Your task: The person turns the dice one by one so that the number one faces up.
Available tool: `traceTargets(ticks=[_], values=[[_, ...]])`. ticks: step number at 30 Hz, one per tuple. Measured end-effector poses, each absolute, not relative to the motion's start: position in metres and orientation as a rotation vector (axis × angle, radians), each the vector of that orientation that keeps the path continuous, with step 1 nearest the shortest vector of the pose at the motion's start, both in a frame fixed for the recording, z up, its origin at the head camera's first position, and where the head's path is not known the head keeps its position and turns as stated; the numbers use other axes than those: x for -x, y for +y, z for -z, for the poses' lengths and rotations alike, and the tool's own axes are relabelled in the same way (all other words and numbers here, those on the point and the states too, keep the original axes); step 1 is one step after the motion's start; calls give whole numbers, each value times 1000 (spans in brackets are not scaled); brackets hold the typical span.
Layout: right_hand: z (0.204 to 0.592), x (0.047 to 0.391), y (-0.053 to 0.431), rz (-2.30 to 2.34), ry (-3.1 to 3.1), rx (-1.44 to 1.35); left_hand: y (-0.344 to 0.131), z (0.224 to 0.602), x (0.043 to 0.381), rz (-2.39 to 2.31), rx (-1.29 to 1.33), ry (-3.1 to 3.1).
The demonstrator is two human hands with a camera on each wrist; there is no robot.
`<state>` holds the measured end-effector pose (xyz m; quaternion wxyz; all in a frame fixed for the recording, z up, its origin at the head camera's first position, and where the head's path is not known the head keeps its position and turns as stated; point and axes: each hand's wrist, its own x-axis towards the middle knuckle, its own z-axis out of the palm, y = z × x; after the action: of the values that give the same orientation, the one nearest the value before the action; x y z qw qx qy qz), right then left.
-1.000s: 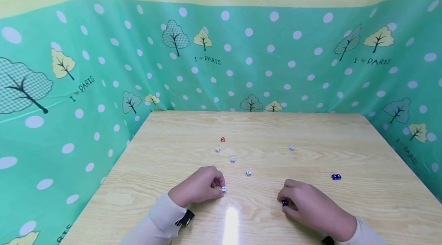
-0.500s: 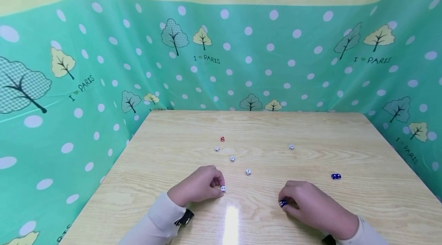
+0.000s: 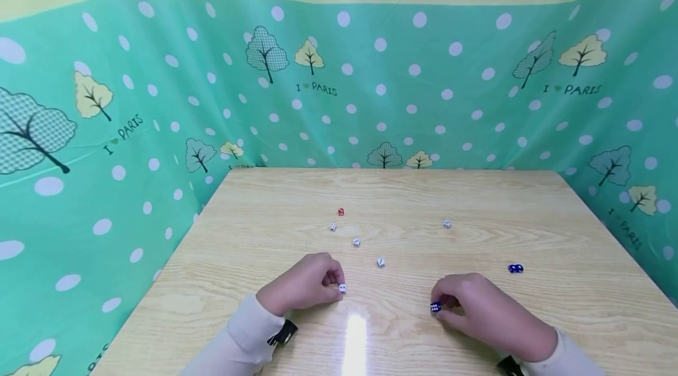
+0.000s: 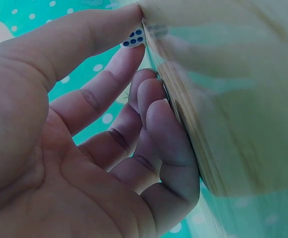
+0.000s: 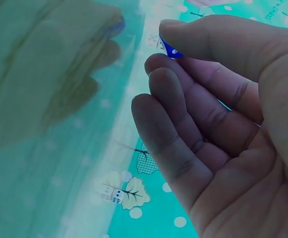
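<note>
My left hand pinches a white die between thumb and index finger, low at the tabletop. The left wrist view shows that die with blue pips at the tips of thumb and index finger, the other fingers curled beside the wood. To the right, my right hand pinches a blue die with a six-pip face towards the head camera. Much of this blue die is hidden by the thumb in the right wrist view. Loose white dice lie beyond and between the hands.
A red die lies farthest back on the wooden table. One white die sits apart, right of centre. Two blue dice lie side by side at the right. A green dotted curtain encloses the back and sides.
The blue die has turned in my right fingers, so its six-pip face shows now. My right hand has shifted slightly right and up. The left hand stays in place with its white die.
</note>
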<state>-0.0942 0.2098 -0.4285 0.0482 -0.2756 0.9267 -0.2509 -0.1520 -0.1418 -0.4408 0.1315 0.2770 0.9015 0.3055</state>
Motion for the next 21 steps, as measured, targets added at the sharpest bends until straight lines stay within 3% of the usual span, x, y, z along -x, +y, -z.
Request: traceTargets(ticks=[21], values=[[434, 100, 219, 665, 2843, 785, -142, 440, 152, -886, -827, 2625]])
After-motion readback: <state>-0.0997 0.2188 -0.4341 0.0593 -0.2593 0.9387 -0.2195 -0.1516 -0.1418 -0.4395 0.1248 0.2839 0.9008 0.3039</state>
